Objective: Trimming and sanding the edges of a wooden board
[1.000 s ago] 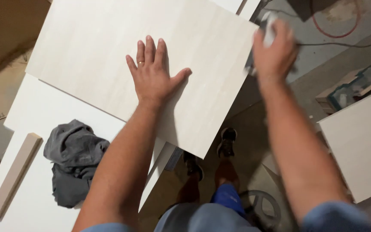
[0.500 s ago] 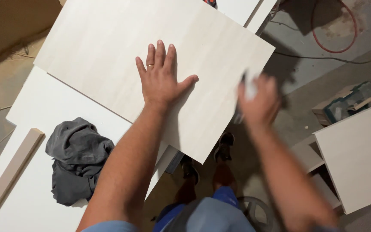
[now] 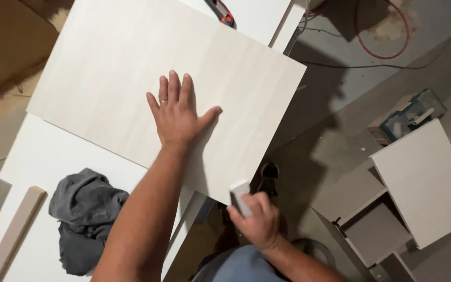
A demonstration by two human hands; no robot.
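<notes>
The left hand (image 3: 179,114) lies flat, fingers spread, pressing on the pale wood-grain board (image 3: 131,78), which rests tilted on the white desk (image 3: 43,162) with its near corner overhanging the desk's near edge. The right hand (image 3: 257,222) has its grip closed around a small white block (image 3: 240,196) (a sanding block or the like, too blurred to tell), held just off that overhanging corner. From the block, the board lies up and to the left; its long axis runs from the desk's far left toward the near right, so the right hand is the nearer one to the board's right-hand edge. That edge hangs over open floor (image 3: 340,104), leaving free room beside it. On the desk's near left lie a grey cloth (image 3: 82,209) and a wood strip (image 3: 14,232), both well apart from the hands.
</notes>
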